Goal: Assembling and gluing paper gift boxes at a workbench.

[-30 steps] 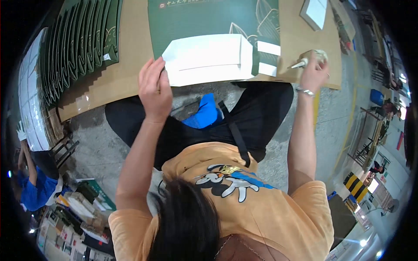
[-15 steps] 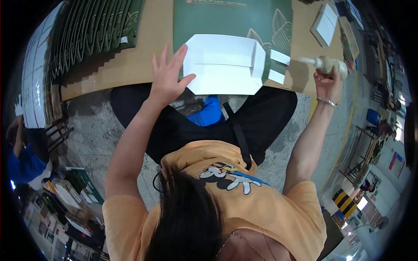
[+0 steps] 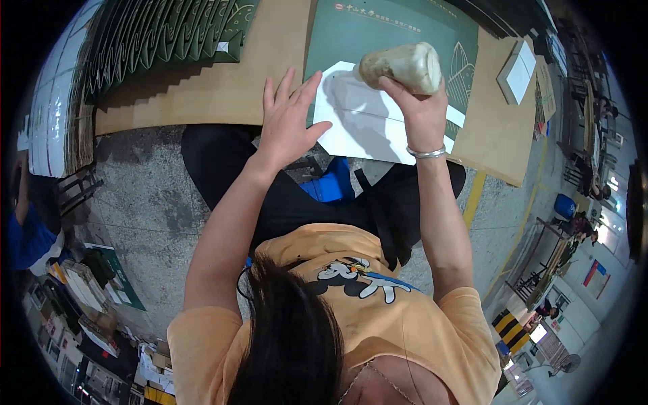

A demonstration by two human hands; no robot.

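One bottle (image 3: pixel 405 67), gripped in the right hand (image 3: pixel 425 120), hangs aslant above the white flap (image 3: pixel 368 115) of the green bag (image 3: pixel 398 34), likely for aiming. Left hand (image 3: pixel 290 128) spread at the flap's left edge, perhaps to steady it; whether it presses, I can't tell.

At the tan tabletop (image 3: pixel 277 47)'s front edge: a green bag (image 3: pixel 378 42) with gold leaf lines, white flap (image 3: pixel 368 140); brown-smudged cream bottle (image 3: pixel 403 69). Near the right edge, a white block (image 3: pixel 518 74).

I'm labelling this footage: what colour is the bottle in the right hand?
The bottle is off-white with brownish patches, seen best in the head view.
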